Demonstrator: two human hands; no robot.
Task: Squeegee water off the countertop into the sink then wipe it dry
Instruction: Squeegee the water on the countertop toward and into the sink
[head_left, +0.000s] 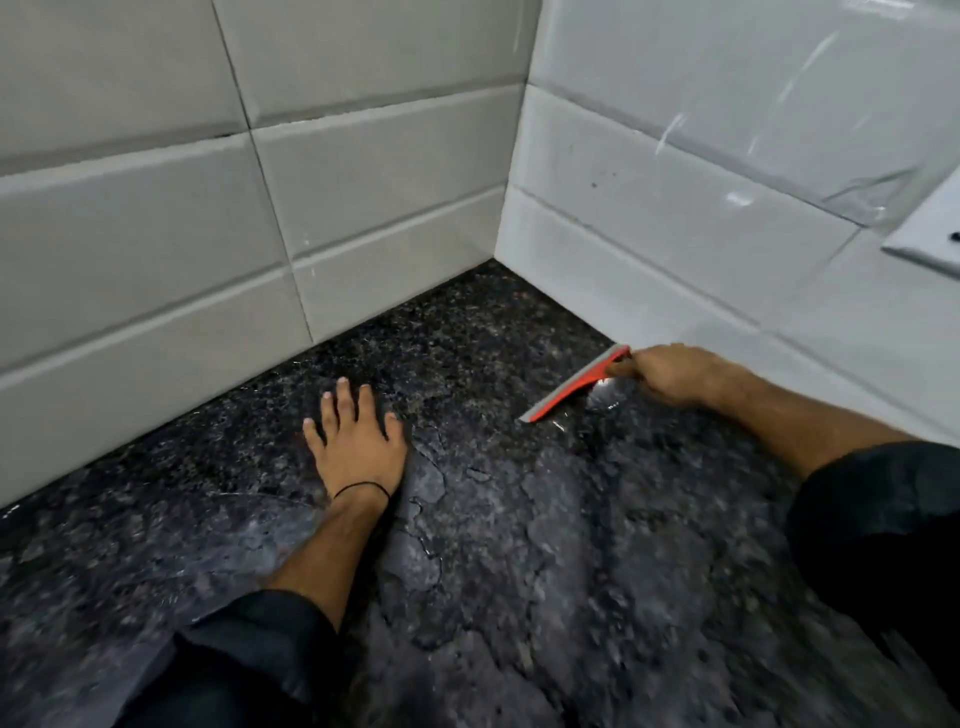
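Single view only: head-worn wide-angle camera, looking forward and steeply down onto a dark speckled countertop (519, 545). Camera sits close to the surface; the counter fills the near and middle field. View faces into an inside corner where two white tiled walls (260, 208) meet, corner line slightly right of centre at the far end. Left wall runs diagonally from far centre to near left; right wall runs from far centre to the right edge. Wide-angle distortion bends the tile lines. Both forearms enter from the near edge, left hand (358, 441) centre-left, right hand (670, 374) centre-right. No second view, so no overlap to record.
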